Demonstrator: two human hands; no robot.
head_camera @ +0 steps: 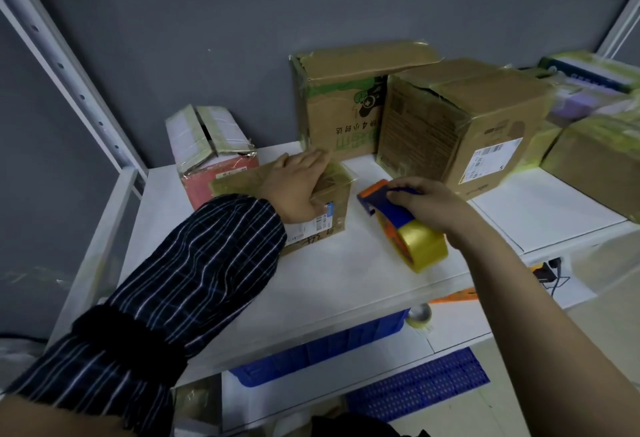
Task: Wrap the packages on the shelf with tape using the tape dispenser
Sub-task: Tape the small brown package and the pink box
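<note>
Now: one hand on a box, the other on the dispenser

Up close, the left hand (298, 187) lies palm down on top of the small cardboard box (334, 206), fingers stretched flat across its taped lid, pressing rather than clutching. This box sits near the front left of the white shelf (346, 284), its printed label facing the near side. A striped sleeve (194, 281) covers that forearm.

Just right of the box, the right hand (427, 201) curls round the blue handle of the tape dispenser (388, 206). The dispenser's orange nose points at the box but stands apart from it. Its yellow tape roll (424, 246) rests on the shelf at the near end.

At the far left a pink-and-white box (211, 156) stands with its top flaps slightly parted; the gap is dark and nothing inside can be made out. Behind the small box a tall carton with green print (343, 111) is shut, its lid bulging. A large brown carton (460, 125) touches its right side, closed and taped. Further right, several packages wrapped in yellowish tape (595, 146) crowd together.

Below the shelf a blue crate (311, 357) shows only its rim and wall, so its contents cannot be told. A spare tape roll (419, 313) lies beside it.
</note>
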